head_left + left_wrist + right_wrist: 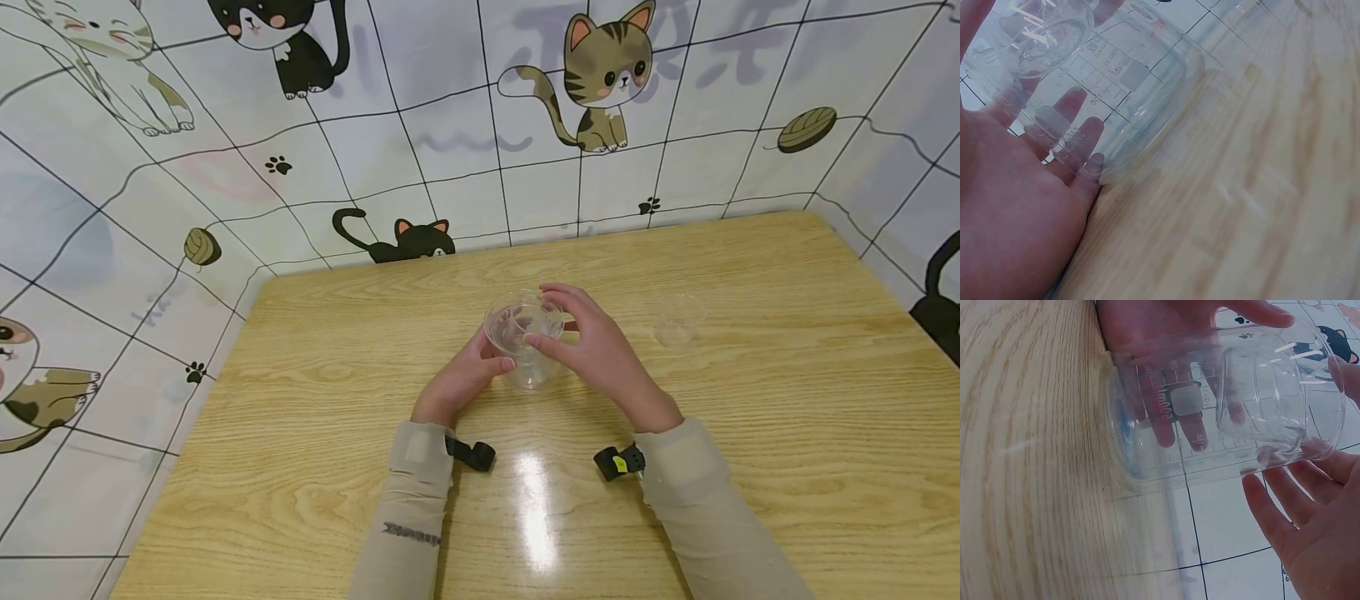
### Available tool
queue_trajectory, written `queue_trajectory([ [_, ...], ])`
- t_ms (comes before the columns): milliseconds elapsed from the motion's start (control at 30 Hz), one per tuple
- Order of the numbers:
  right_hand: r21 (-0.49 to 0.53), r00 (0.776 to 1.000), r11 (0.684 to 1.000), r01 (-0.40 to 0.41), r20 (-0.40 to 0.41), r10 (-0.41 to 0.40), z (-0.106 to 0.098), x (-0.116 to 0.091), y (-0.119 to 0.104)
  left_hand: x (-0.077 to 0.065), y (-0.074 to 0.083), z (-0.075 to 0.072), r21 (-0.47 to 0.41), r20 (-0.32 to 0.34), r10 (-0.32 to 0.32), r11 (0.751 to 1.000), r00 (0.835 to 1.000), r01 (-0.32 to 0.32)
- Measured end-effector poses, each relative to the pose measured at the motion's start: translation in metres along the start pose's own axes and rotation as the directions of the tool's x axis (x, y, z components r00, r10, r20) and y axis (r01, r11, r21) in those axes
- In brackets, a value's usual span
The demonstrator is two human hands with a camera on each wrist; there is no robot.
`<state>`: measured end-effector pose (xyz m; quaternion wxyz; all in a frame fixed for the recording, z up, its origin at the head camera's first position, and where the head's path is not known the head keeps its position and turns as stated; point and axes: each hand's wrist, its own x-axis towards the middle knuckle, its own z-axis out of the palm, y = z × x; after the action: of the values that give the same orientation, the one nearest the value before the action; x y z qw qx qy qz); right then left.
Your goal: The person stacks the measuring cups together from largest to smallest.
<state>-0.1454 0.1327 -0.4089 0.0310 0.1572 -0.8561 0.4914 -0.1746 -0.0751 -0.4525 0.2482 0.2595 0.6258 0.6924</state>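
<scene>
A large clear glass beaker [531, 375] with a 500 ml scale stands upright on the wooden table. My left hand [467, 375] curves round its left side, thumb in front and fingers showing through the glass in the left wrist view. A smaller clear beaker [1260, 394] sits inside the upper part of the large one, its base well above the large beaker's bottom. Over the rim, my right hand [596, 342] pinches the smaller beaker between thumb and fingers, with some fingers outside the large beaker in the right wrist view.
Another small clear glass vessel [677, 323] stands on the table [787, 375] to the right of my right hand. Cat-print wall covering [465, 167] borders the table at the back and both sides. Black wrist cameras [474, 456] sit at both cuffs.
</scene>
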Motion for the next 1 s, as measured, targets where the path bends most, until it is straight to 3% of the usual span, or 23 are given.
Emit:
queue_trajectory([
  [433,0.000,1.000,1.000,0.003,0.000,-0.003,0.000,0.000,0.000,-0.001,0.000,0.001,-0.013,0.009,0.006,1.000,1.000,-0.006],
  [600,-0.005,1.000,1.000,0.003,-0.002,-0.003,0.000,0.000,0.001,0.002,-0.010,-0.003,-0.009,-0.015,0.003,1.000,1.000,-0.003],
  [767,0.003,1.000,1.000,0.013,-0.005,-0.013,0.000,-0.001,0.001,-0.001,-0.004,0.001,0.029,-0.036,-0.014,0.999,0.999,0.015],
  [1000,0.010,1.000,1.000,0.017,-0.005,-0.017,0.001,0.000,0.001,-0.001,0.002,0.002,0.001,-0.002,0.006,1.000,1.000,-0.006],
])
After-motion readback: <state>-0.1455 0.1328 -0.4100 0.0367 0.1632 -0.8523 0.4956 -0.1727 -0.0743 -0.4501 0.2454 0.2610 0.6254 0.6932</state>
